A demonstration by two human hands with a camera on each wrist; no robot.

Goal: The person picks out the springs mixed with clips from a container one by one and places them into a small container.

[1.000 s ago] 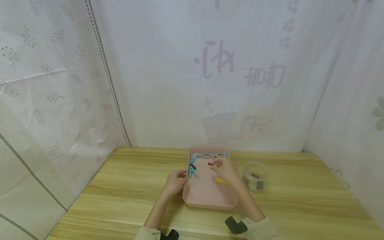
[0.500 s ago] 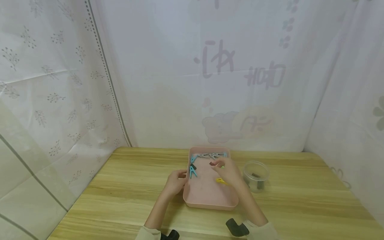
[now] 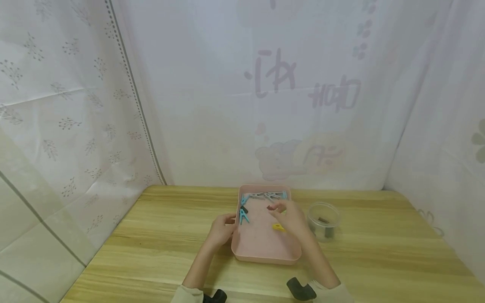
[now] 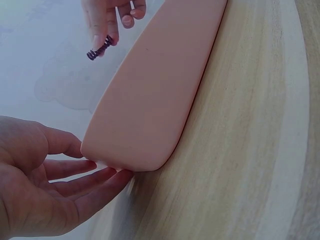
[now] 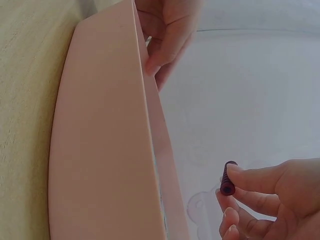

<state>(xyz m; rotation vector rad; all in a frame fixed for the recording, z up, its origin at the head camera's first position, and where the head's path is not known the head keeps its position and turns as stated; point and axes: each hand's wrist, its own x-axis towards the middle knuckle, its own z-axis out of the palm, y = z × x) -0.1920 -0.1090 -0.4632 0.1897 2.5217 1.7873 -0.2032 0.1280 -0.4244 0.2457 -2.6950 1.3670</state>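
In the head view my left hand (image 3: 221,230) holds the left side of a pink tray (image 3: 265,248). The left wrist view shows the fingertips against the tray's wall and rim. Over the tray, my right hand (image 3: 289,216) pinches a small dark reddish coil spring (image 5: 228,179) between thumb and fingers. The spring is clear of the tray's floor. Inside the tray, blue clothespins (image 3: 243,216) lie along the left side, with a small black piece (image 3: 244,209) between them. Several grey-blue clothespins (image 3: 270,196) line the far end. A yellow clothespin (image 3: 278,227) lies partly behind my right hand.
To the right of the tray stands a clear round tub (image 3: 318,232) with dark pieces inside. Both stand on a wooden table (image 3: 170,235). Patterned curtains (image 3: 212,105) hang behind the table and at its sides.
My right hand has drifted slightly to the right with the spring pinched in it. The left hand keeps its hold on the tray, and the clothespins lie as before.
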